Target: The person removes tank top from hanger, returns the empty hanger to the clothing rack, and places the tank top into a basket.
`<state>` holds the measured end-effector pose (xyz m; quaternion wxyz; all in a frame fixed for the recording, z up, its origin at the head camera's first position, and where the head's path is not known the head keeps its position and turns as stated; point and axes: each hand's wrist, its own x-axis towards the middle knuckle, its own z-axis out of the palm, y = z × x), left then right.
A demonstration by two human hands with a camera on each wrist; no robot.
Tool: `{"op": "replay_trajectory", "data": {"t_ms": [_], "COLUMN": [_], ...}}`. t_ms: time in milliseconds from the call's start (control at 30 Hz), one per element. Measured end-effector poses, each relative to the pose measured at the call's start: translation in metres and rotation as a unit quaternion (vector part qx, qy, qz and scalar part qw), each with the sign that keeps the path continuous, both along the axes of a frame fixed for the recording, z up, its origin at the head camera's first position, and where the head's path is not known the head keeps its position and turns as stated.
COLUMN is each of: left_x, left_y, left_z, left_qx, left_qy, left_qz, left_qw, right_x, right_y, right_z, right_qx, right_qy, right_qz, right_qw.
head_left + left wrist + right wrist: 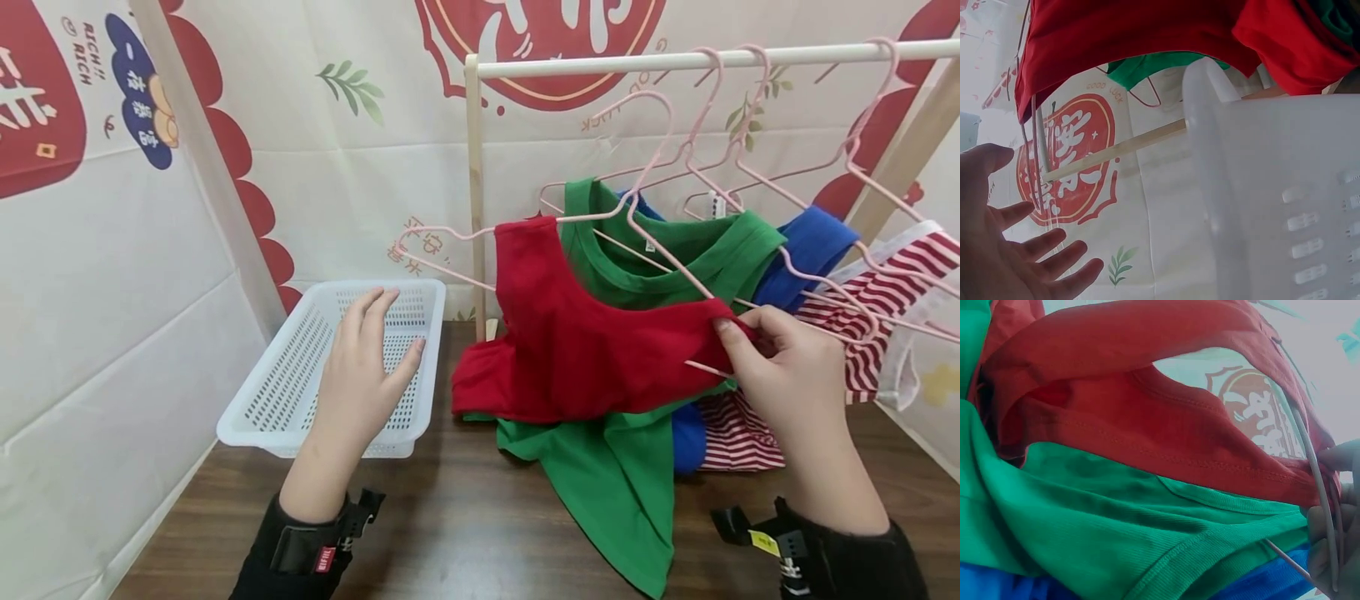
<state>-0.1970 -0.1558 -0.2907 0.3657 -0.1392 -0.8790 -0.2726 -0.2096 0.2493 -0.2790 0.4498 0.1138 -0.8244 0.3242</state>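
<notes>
A red sleeveless top point(592, 350) is on a pink hanger point(633, 193) whose hook shows lower than the white rail in the head view. My right hand point(795, 383) pinches the top's right shoulder strap between thumb and fingers, beside the hanger. In the right wrist view the fingers grip the red cloth point(1191, 440) with the hanger wire close by. My left hand point(363, 362), fingers spread and holding nothing, is above the white basket point(262, 437), to the left of the red top. Behind the red top is a green shirt point(630, 492) on another hanger.
A rack with a white rail point(585, 67) and wooden post point(477, 200) stands behind. A blue garment point(806, 250) and a red-and-white striped garment point(892, 292) hang farther right on pink hangers. The brown tabletop point(480, 533) meets printed cloth walls at the back and sides.
</notes>
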Motion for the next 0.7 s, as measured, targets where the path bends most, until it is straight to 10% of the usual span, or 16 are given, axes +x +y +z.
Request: {"op": "replay_trajectory", "data": {"t_ms": [433,700], "left_x": [0.001,0.0036], "left_y": [0.0024,0.0037], "left_z": [0.0001,0.0005], "left_qx": [0.037,0.008], "left_qy": [-0.018,-0.116], "left_qz": [-0.022,-0.014], "left_qw": [0.9989,0.9931], "right_x": [0.002,0.0036], "right_y": [-0.002,-0.0068], "right_z": [-0.0017,0.0013], "right_qx": [0.13,0.197], "right_qy": [0.057,0.08], "right_qz": [0.067,0.096], "right_qw": [0.988,0.972]}}
